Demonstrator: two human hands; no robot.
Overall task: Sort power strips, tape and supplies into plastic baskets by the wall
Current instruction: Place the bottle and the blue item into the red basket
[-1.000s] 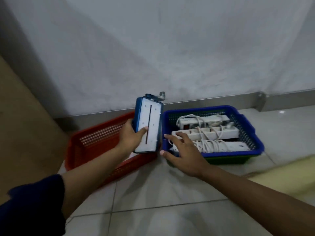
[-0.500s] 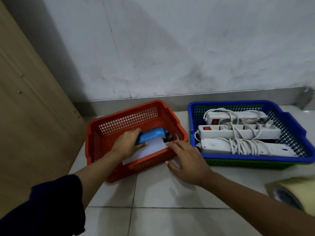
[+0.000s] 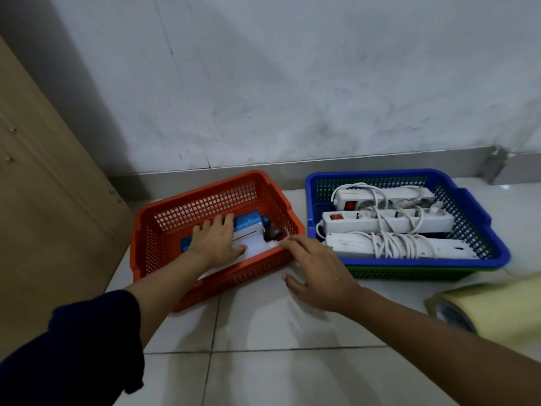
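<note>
A red plastic basket [image 3: 164, 218] sits on the tiled floor by the wall. Inside it lies a blue and white device [image 3: 251, 230], flat on the bottom. My left hand [image 3: 218, 243] rests on top of the device, fingers spread over it. My right hand [image 3: 316, 269] is open, its fingertips touching the red basket's front right rim. To the right stands a blue plastic basket [image 3: 474, 259] holding three white power strips [image 3: 389, 219] with coiled cords. A big roll of yellowish tape [image 3: 491, 306] lies at the right edge.
A wooden cabinet side [image 3: 44, 200] stands close on the left. The grey wall and a metal skirting [image 3: 380, 162] run behind both baskets. A green basket [image 3: 409, 272] shows under the blue one. White floor tiles lie in front.
My left hand has lowered the blue and white device from upright in the air down flat into the red basket. My right hand shifted from the blue basket to the red basket's rim.
</note>
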